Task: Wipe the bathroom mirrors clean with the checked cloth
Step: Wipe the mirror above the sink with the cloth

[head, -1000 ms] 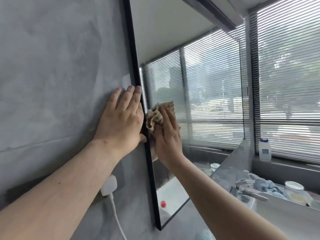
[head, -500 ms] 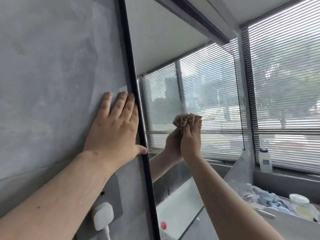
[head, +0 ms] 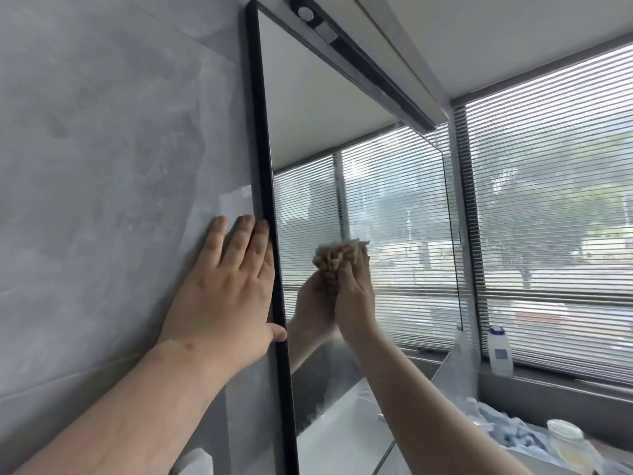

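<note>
Rightward, open mirror (head: 394, 207) beyond cloth (head: 337, 257).

Glossy glass mirror (head: 342, 138), matt black frame (head: 263, 166), nubbly cloth (head: 334, 258)

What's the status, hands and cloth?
Left hand flat on wall beside mirror frame. Right hand presses bunched checked cloth to mirror. Nothing blocking.
</note>
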A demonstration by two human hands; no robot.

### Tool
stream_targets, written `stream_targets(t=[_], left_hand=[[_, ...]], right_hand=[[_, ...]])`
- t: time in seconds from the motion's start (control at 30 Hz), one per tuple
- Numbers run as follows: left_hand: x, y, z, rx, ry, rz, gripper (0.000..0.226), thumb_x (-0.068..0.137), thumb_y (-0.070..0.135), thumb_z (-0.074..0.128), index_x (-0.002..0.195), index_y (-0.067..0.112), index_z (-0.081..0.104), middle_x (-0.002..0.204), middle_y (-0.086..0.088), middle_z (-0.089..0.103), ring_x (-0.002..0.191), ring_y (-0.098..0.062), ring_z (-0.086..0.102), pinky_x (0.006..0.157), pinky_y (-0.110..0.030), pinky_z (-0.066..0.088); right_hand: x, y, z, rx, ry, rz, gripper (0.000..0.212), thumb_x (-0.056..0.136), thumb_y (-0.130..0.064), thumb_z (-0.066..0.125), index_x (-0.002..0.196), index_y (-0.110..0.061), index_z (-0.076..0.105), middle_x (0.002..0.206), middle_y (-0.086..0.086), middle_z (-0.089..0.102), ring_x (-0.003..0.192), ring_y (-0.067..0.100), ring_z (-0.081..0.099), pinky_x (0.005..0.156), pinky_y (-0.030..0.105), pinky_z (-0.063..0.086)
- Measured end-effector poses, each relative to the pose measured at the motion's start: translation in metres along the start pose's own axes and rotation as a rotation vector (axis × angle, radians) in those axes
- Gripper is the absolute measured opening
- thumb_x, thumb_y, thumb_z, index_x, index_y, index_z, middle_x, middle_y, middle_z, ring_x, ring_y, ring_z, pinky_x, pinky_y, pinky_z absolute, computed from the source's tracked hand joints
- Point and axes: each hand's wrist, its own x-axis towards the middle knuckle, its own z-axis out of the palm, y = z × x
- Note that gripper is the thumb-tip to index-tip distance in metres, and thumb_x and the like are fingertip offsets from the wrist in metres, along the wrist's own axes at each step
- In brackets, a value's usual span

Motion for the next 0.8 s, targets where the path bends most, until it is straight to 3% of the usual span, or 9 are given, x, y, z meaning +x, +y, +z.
stream_targets(t=[0.13, 0.27, 0.37, 0.47, 0.53, 0.6, 0.7, 0.8], left_hand=[[-0.002, 0.000, 0.000, 0.000, 0.033, 0.003, 0.116, 0.085, 0.082, 0.027, 0.153, -0.003, -0.012, 0.161, -0.025, -0.018, 0.149, -0.040, -0.019, 0.116, -0.060, -0.020], [-0.002, 0.001, 0.002, 0.015, 0.022, 0.004, 0.116, 0.085, 0.082, 0.027, 0.153, -0.003, -0.013, 0.161, -0.024, -0.019, 0.149, -0.040, -0.020, 0.116, -0.060, -0.018], [-0.001, 0.000, 0.002, 0.004, 0.036, -0.010, 0.118, 0.082, 0.084, 0.030, 0.154, -0.002, -0.008, 0.163, -0.022, -0.014, 0.151, -0.037, -0.015, 0.118, -0.058, -0.017], [-0.002, -0.001, 0.000, 0.019, 0.034, -0.014, 0.120, 0.080, 0.086, 0.030, 0.155, -0.001, -0.005, 0.164, -0.020, -0.011, 0.152, -0.036, -0.013, 0.119, -0.057, -0.014], [-0.002, 0.000, 0.000, 0.033, 0.024, -0.013, 0.120, 0.079, 0.087, 0.028, 0.155, 0.000, -0.005, 0.164, -0.020, -0.011, 0.152, -0.036, -0.013, 0.120, -0.057, -0.013], [-0.002, 0.001, 0.000, 0.049, 0.020, -0.016, 0.119, 0.079, 0.087, 0.026, 0.155, 0.001, -0.004, 0.164, -0.019, -0.010, 0.152, -0.035, -0.012, 0.120, -0.057, -0.011], [-0.001, 0.002, -0.001, 0.067, 0.008, -0.024, 0.120, 0.077, 0.088, 0.023, 0.156, 0.002, -0.003, 0.165, -0.017, -0.011, 0.152, -0.034, -0.013, 0.120, -0.056, -0.011], [-0.001, 0.003, -0.002, 0.065, 0.009, -0.026, 0.121, 0.075, 0.089, 0.025, 0.156, 0.003, 0.001, 0.166, -0.016, -0.007, 0.152, -0.034, -0.010, 0.120, -0.056, -0.011]], right_hand=[[0.008, -0.080, 0.020, -0.146, -0.177, -0.241, 0.070, 0.090, -0.049, 0.026, 0.158, -0.031, 0.020, 0.164, -0.015, 0.015, 0.150, 0.004, 0.010, 0.122, 0.031, 0.005], [0.029, -0.089, 0.024, -0.162, -0.172, -0.299, 0.070, 0.090, -0.050, 0.029, 0.157, -0.030, 0.021, 0.164, -0.015, 0.016, 0.151, 0.005, 0.012, 0.124, 0.041, 0.011], [0.037, -0.057, 0.013, -0.111, -0.097, -0.214, 0.069, 0.091, -0.054, 0.029, 0.156, -0.033, 0.024, 0.162, -0.017, 0.021, 0.150, 0.004, 0.016, 0.123, 0.046, 0.016], [0.025, 0.004, -0.005, -0.040, 0.004, -0.041, 0.073, 0.088, -0.066, 0.031, 0.153, -0.033, 0.033, 0.160, -0.016, 0.029, 0.148, 0.002, 0.020, 0.124, 0.042, 0.016], [0.011, 0.055, -0.022, 0.008, 0.058, 0.084, 0.073, 0.084, -0.075, 0.033, 0.149, -0.042, 0.038, 0.158, -0.016, 0.034, 0.147, 0.002, 0.025, 0.123, 0.042, 0.019], [-0.018, 0.071, -0.037, 0.049, 0.095, 0.179, 0.065, 0.083, -0.076, 0.034, 0.141, -0.048, 0.044, 0.158, -0.009, 0.035, 0.146, 0.010, 0.029, 0.122, 0.045, 0.022], [-0.064, 0.117, -0.058, 0.166, 0.104, 0.439, 0.075, 0.091, -0.076, 0.035, 0.147, -0.027, 0.043, 0.155, 0.016, 0.036, 0.144, 0.034, 0.033, 0.118, 0.049, 0.026], [-0.093, 0.239, -0.071, 0.100, 0.136, 0.510, 0.043, 0.084, -0.078, 0.041, 0.122, -0.062, 0.052, 0.144, 0.002, 0.052, 0.137, 0.024, 0.046, 0.117, 0.049, 0.031]])
